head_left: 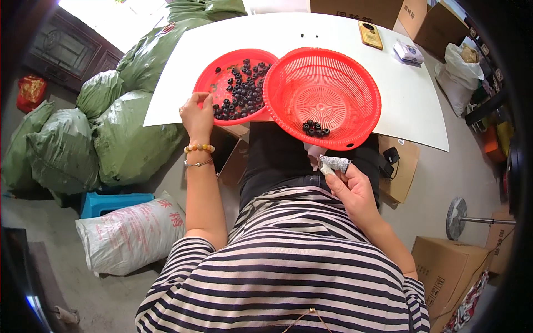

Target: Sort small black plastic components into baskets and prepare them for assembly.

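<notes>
Small dark round pieces (244, 91) with paler middles lie spread over a shallow red plastic basin (219, 64) at the table's front left. My left hand (198, 114) is at the basin's near left rim, thumb and fingers pinched together; whatever they hold is hidden. Right of the basin, overlapping its edge, a red slotted colander (355, 72) tilts toward me past the table edge. A few dark pieces (315, 129) rest at its low side. Below the colander, my right hand (355, 191) is closed around something whitish, with a grey wrapping (335, 163) around a finger.
On the white table (239, 36) lie a yellow phone (370, 34), a soft pack of tissues (409, 53) and two tiny dark bits. Green sacks (130, 133) crowd the left side. A white sack (133, 236), a blue stool (114, 203) and cardboard boxes (449, 272) stand on the floor.
</notes>
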The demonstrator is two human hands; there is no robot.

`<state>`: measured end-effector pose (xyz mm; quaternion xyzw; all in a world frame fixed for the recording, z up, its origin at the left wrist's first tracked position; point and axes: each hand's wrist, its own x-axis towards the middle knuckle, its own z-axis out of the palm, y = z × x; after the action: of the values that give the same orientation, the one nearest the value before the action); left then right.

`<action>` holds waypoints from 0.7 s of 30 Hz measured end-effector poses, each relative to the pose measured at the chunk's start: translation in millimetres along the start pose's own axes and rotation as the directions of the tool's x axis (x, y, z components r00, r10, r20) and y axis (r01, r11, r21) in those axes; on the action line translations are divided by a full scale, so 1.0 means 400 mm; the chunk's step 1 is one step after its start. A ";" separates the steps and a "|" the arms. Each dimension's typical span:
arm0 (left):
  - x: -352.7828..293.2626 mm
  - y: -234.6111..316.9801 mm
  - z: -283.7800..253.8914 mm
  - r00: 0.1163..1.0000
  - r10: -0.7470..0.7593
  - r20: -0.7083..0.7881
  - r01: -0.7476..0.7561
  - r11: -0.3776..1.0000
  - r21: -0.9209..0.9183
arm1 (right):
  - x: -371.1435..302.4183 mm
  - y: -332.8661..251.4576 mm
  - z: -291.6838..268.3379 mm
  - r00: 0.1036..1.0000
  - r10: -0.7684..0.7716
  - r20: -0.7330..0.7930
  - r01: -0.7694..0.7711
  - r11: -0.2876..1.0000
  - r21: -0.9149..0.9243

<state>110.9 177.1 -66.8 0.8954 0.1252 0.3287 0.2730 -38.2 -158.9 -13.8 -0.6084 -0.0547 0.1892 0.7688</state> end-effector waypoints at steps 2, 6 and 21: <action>-0.005 0.072 -0.021 0.999 0.038 0.035 -0.033 0.992 -0.124 | 0.002 0.004 0.001 1.000 0.005 0.006 -0.006 1.000 0.026; -0.022 0.260 -0.056 0.954 0.301 0.011 -0.290 0.929 -0.231 | 0.002 0.016 -0.009 1.000 -0.005 0.026 0.005 1.000 0.030; -0.100 0.428 0.154 0.179 0.636 0.750 -0.677 0.633 -0.375 | -0.001 0.013 -0.005 0.997 -0.061 -0.052 0.065 0.994 0.086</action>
<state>128.9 -4.3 -28.7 0.9034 -0.4100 -0.0607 0.1095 -39.2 -160.0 -19.3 -0.5766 -0.0466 0.1522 0.8014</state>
